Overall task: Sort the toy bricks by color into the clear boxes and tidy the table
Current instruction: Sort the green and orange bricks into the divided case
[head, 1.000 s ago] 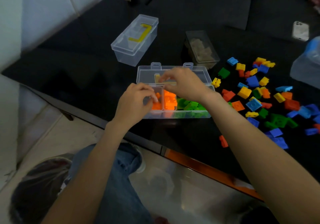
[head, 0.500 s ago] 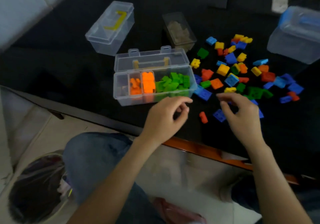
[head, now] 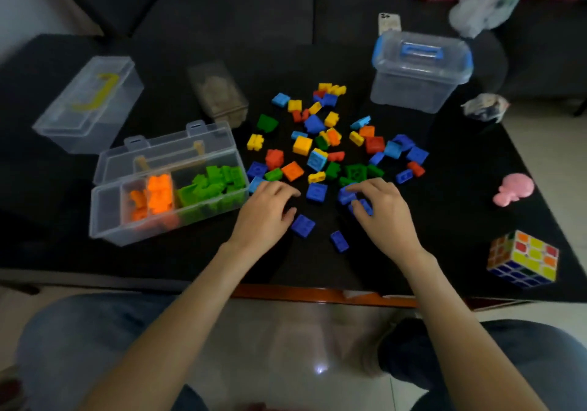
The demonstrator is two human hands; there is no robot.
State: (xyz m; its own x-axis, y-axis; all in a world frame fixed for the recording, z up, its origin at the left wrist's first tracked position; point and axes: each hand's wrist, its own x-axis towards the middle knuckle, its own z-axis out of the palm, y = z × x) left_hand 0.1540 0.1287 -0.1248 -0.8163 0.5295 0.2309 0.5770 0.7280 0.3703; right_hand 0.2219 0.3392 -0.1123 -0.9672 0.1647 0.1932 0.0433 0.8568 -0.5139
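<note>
Bricks (head: 330, 143) lie scattered just beyond both hands (head: 324, 210) on table (head: 444, 220).

Both hands worked at the near edge of the loose bricks (head: 320, 143) on the table (head: 190, 258). The right hand (head: 382, 212) pinched blue bricks (head: 347, 195); the left hand (head: 265, 213) rested beside the open clear box (head: 104, 216) containing orange and green bricks.
</note>
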